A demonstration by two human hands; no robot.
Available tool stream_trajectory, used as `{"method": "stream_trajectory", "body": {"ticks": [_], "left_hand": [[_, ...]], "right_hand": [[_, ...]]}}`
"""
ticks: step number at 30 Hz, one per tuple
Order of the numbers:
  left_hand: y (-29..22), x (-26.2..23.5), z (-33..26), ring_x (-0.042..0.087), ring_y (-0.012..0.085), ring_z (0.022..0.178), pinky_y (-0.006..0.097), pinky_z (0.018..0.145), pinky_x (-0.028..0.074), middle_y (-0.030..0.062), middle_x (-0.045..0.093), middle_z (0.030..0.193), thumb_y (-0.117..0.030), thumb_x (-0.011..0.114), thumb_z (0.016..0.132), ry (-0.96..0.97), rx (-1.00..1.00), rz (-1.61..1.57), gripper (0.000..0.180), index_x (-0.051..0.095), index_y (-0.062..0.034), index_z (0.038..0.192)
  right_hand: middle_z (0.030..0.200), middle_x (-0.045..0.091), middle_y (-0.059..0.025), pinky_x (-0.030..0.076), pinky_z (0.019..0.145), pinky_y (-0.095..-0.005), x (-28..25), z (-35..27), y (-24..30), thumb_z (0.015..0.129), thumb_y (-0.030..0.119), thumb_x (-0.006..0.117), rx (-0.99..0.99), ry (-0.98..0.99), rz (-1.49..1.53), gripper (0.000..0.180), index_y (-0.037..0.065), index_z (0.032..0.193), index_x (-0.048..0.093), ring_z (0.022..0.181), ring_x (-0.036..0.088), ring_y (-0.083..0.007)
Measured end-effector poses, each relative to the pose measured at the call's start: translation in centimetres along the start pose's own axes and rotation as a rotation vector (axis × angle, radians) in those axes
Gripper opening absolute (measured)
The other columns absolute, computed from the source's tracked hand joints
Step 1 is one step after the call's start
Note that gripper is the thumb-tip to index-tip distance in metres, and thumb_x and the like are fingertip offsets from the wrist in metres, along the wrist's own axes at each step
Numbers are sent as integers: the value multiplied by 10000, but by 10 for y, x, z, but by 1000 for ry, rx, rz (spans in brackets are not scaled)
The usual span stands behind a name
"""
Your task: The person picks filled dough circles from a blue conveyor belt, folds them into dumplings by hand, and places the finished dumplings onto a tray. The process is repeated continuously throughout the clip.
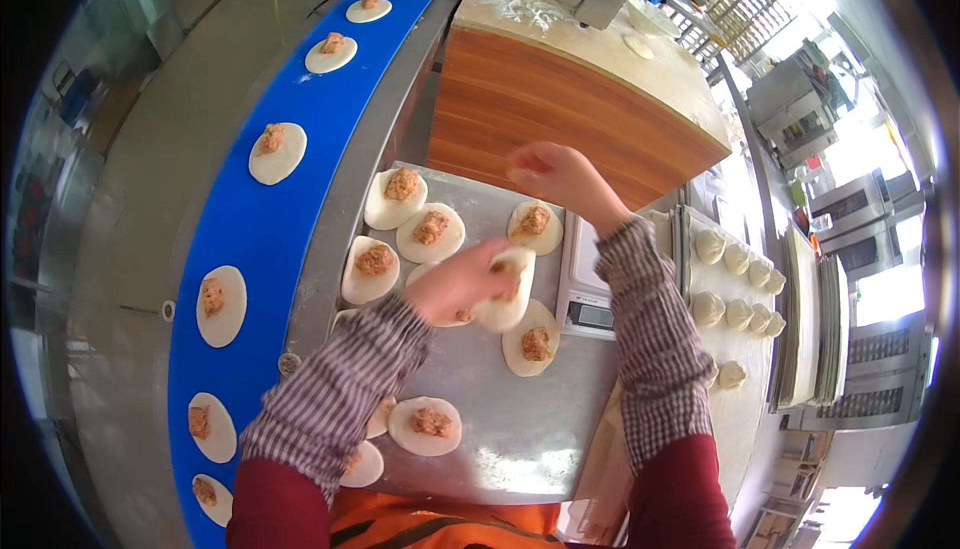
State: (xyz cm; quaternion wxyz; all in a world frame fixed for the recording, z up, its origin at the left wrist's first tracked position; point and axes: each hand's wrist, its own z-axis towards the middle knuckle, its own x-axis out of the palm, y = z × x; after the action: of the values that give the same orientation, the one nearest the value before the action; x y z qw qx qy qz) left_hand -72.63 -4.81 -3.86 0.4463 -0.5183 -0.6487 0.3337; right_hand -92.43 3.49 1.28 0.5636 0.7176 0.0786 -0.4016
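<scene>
My left hand (456, 284) holds a round dough wrapper with meat filling (508, 294), folded partly up, above the steel worktop (520, 429). My right hand (556, 171) is raised above the far part of the worktop with its fingers pinched together; I see nothing in it. Several flat wrappers topped with filling (431, 232) lie on the worktop around my hands. One more filled wrapper (536, 224) lies just below my right hand.
A blue conveyor belt (245, 229) curves along the left, carrying several filled wrappers (276, 152). A small white scale (586, 294) sits right of the worktop. Shaped dumplings (738, 311) rest on a tray at right. A wooden counter (560, 99) stands behind.
</scene>
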Motion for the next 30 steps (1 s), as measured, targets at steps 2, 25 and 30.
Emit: {"method": "stream_trajectory", "body": {"ticks": [2, 25, 30], "left_hand": [[-8, -4, 45, 601, 170, 940, 290, 804, 493, 111, 618, 1033, -116, 607, 800, -71, 83, 270, 449, 502, -7, 1223], [108, -131, -404, 608, 331, 880, 388, 739, 486, 216, 624, 987, -249, 670, 793, -1052, -209, 879, 424, 588, 42, 1090], [124, -140, -429, 574, 282, 686, 382, 573, 429, 171, 613, 810, -245, 725, 673, -872, -245, 818, 365, 602, 25, 885]], "right_hand": [[877, 616, -1, 477, 689, -231, -16, -31, -21, 873, 152, 642, 9, -5, 15, 245, 4, 1067, 615, 771, 552, -73], [1212, 588, -183, 453, 931, -381, 287, 102, 216, 656, 429, 738, -456, 520, -318, 699, 39, 1216, 586, 1107, 564, -328], [983, 648, -157, 484, 808, -416, 301, 85, 236, 556, 461, 780, -574, 592, -484, 611, 81, 1020, 664, 948, 604, -335]]}}
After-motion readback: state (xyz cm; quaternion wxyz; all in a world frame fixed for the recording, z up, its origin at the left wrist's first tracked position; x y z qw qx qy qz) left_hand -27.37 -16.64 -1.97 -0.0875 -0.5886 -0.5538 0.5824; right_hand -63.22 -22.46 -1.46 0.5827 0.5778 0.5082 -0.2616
